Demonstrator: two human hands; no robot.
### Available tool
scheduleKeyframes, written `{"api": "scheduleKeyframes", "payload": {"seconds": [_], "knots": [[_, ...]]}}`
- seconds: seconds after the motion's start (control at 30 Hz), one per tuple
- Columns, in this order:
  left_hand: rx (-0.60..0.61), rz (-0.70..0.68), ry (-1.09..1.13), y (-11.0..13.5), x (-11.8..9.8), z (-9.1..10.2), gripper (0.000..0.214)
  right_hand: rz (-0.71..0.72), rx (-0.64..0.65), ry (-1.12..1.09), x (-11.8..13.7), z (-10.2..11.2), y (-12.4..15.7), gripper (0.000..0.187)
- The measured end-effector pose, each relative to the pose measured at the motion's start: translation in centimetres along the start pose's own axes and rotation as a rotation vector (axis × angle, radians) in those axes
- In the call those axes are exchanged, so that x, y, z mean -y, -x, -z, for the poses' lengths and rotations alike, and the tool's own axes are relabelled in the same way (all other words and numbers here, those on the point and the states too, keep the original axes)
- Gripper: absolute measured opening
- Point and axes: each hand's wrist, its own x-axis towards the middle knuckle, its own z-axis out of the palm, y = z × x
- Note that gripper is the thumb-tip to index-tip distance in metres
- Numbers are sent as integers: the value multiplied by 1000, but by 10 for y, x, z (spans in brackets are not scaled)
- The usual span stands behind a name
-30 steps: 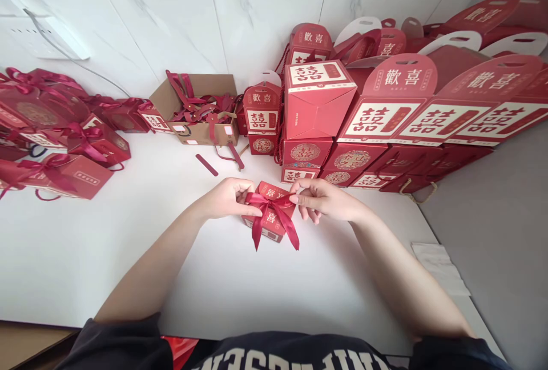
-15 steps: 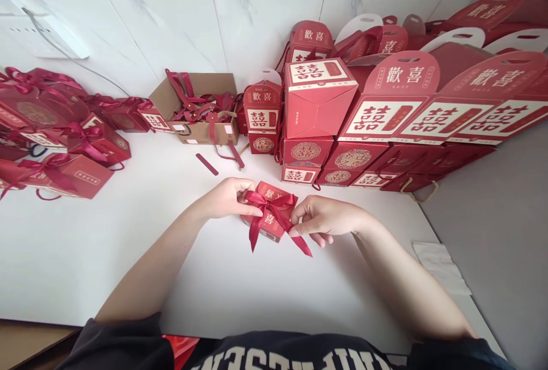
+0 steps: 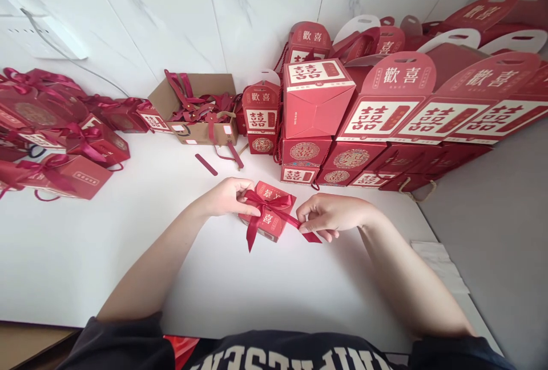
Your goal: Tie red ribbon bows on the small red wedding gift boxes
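A small red gift box [image 3: 278,227] with gold lettering lies on the white table in front of me, a dark red satin ribbon [image 3: 253,232] tied in a bow on its top. My left hand [image 3: 229,197] is at the box's left side, thumb and fingers pinching the left loop of the bow. On the right, my right hand [image 3: 331,216] grips one ribbon tail between thumb and forefinger, drawn out beyond the box's edge. The tail's tip sticks out below those fingers. The other tail hangs over the near left side of the box.
A cardboard box [image 3: 203,134] full of red straps stands at the back, with a loose strap [image 3: 206,164] before it. Red gift boxes [image 3: 317,107] are stacked at the right. Ribboned boxes [image 3: 77,179] crowd the left. Folded white tissue [image 3: 440,264] lies at the right edge.
My right hand has moved a little to the right, pulling the ribbon tail out straighter and tauter. My left hand stays at the bow's left loop.
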Motion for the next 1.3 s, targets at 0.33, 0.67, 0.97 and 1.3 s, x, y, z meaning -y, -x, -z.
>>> {"api": "scheduleKeyframes", "payload": {"seconds": [0.33,0.67,0.97,1.3], "knots": [[70,18,19,2,1,-2,48,-132,-422,301,-10,5,13,9],[22,50,-145,16,-18,-5,35,167,-379,-207,-4,-11,-25,37],[-139,127,-583,35,-41,-20,47,173,-326,-262,-1,-13,-24,35],[-77,-72,-458,23,-28,6,22,194,-351,-320,4,-9,-11,34]]}}
